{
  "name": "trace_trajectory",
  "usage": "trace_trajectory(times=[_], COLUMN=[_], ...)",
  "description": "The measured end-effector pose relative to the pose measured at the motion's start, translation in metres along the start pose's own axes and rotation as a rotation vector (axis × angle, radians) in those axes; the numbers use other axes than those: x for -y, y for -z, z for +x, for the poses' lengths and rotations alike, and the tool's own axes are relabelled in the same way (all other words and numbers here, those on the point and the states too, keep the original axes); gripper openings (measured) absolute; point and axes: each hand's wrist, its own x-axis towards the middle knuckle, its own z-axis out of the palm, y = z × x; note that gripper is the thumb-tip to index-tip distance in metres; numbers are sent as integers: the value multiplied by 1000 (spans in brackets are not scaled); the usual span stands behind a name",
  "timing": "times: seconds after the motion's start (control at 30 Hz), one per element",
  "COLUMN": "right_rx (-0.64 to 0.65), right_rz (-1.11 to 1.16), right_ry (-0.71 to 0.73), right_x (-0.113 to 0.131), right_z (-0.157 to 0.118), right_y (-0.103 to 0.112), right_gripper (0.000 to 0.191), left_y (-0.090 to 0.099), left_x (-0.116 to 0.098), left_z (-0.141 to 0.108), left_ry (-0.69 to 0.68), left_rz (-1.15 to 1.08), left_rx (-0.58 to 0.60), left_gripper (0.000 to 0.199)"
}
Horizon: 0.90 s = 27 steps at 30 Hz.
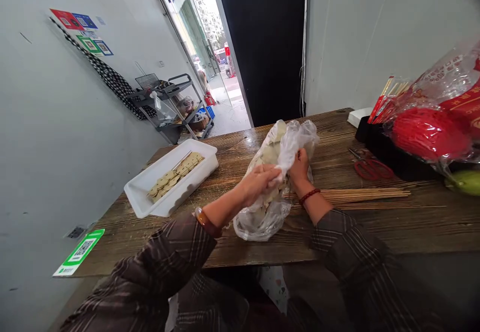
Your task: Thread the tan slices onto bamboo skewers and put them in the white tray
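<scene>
A clear plastic bag (262,224) full of pale, flat, cream-coloured pieces lies on the wooden table in front of me. My left hand (260,182) comes in from the left with its fingers closed on the bag's crumpled film, near the middle. On the bag's right side, my right hand (300,166) is closed on the gathered plastic, its fingertips partly hidden. To the left, a white plastic tub (139,199) holds similar pale pieces (174,176) in a row, with thin sticks showing at one end.
Thin wooden skewers (367,195) lie right of the bag. Red-handled scissors (373,168) rest beyond them, beside a black box (397,149). A clear bag with a red bundle (431,132) stands far right. The table's front edge (262,263) runs close to me.
</scene>
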Motion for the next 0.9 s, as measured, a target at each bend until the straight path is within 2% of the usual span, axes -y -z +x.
trace_trajectory(times=[0.13,0.27,0.4,0.5,0.57,0.63,0.73,0.8,0.9], right_rx=[-39,-23,-43,-50,-43,-42,-36,-17,6], right_rz=[-28,-29,-33,-36,-38,-45,-57,-61,-62], right_ry=[-13,-14,6,15,14,11,3,0,6], right_x=[4,7,11,13,13,12,12,12,11], right_z=[-3,-8,-12,-15,-18,-19,-19,-18,-18], right_y=[-2,-3,-4,-6,-8,-9,-9,-8,-7], right_gripper=[19,19,19,20,21,22,22,21,21], left_y=[35,61,64,59,53,46,43,48,63], left_x=[-33,-63,-96,-125,-136,-134,-111,-91,-68], left_z=[16,36,55,67,69,68,62,58,55], left_ry=[-165,-197,-313,-398,-439,-446,-371,-295,-224], left_rz=[-129,-164,-121,-84,-63,-53,-22,-6,-43], left_rx=[-261,-425,-474,-503,-488,-454,-354,-323,-356], left_gripper=[29,29,29,29,27,27,29,30,32])
